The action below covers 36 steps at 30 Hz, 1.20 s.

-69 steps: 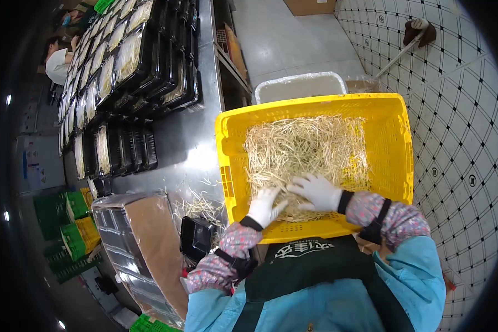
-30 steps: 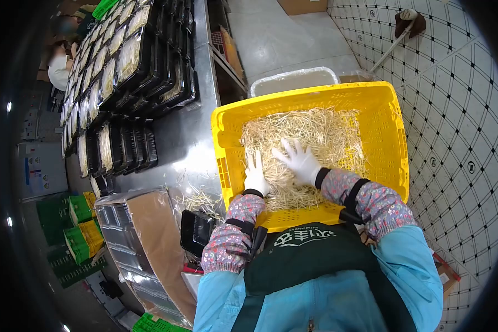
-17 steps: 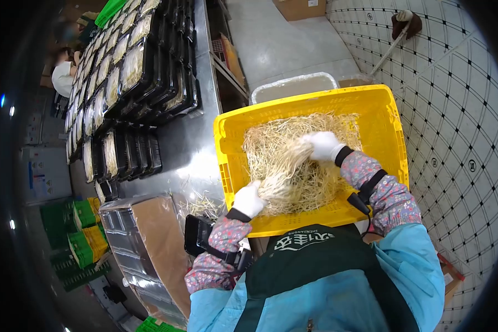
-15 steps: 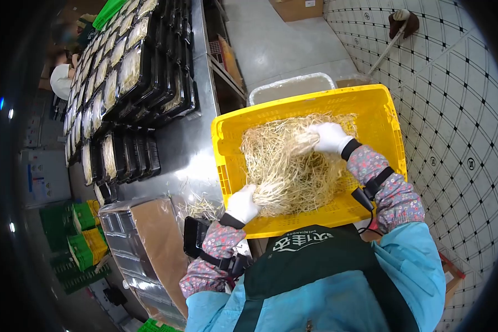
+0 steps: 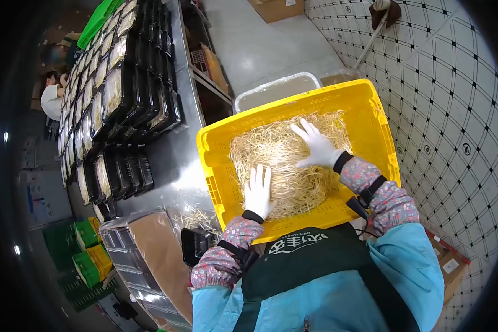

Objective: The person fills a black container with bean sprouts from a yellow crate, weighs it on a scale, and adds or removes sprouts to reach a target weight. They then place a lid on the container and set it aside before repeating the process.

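A yellow plastic crate holds a heap of pale, thin, straw-like strands. My left hand, in a white glove, lies flat on the near left of the heap with its fingers stretched out. On the upper right of the strands is my right hand, also white-gloved, its fingers spread wide. Neither hand has anything in its grip. The crate's floor is mostly hidden under the strands.
Stacked black trays of pale strands fill the metal table at left. An empty black tray and loose strands lie beside the crate. A cardboard box with clear-topped trays stands near my left arm. Another person is at far left.
Both hands have let go of the bunches of strands they gripped and opened. The strands now lie flatter in the crate. My left hand has moved further in over the heap.
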Each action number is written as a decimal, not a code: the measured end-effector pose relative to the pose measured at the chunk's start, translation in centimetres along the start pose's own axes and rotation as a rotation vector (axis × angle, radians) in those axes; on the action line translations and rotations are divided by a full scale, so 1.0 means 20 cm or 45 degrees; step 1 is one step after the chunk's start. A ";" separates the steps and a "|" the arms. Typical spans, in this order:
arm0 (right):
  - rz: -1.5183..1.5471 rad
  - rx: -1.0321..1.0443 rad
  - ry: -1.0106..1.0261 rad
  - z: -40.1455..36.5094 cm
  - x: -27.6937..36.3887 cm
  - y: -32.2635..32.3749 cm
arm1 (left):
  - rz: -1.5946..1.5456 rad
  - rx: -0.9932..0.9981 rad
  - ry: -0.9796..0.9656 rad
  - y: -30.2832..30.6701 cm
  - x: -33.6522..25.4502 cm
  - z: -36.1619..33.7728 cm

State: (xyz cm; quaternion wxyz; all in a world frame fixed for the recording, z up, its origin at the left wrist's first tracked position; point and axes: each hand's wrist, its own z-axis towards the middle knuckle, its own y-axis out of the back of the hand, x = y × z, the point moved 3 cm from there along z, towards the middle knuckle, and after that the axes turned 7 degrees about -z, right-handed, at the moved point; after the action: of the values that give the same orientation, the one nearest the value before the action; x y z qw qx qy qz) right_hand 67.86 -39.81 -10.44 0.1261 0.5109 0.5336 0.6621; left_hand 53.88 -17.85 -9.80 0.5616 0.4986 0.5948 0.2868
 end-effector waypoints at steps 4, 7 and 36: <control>-0.441 0.359 -0.014 -0.18 0.19 -0.11 | 0.106 0.218 -0.101 0.08 -0.04 0.31; -0.278 0.446 -0.169 -0.06 0.07 -0.18 | 0.080 0.525 -0.005 0.06 0.03 0.50; 0.040 0.649 0.054 0.30 -0.02 -0.20 | -0.210 -0.109 0.156 0.07 0.02 0.02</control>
State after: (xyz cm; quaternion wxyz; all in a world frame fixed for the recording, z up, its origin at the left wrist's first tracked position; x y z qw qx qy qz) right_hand 71.47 -35.09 -14.56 -0.0280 0.5204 0.6778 0.5187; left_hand 54.70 -17.03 -8.85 0.5666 0.4050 0.6543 0.2946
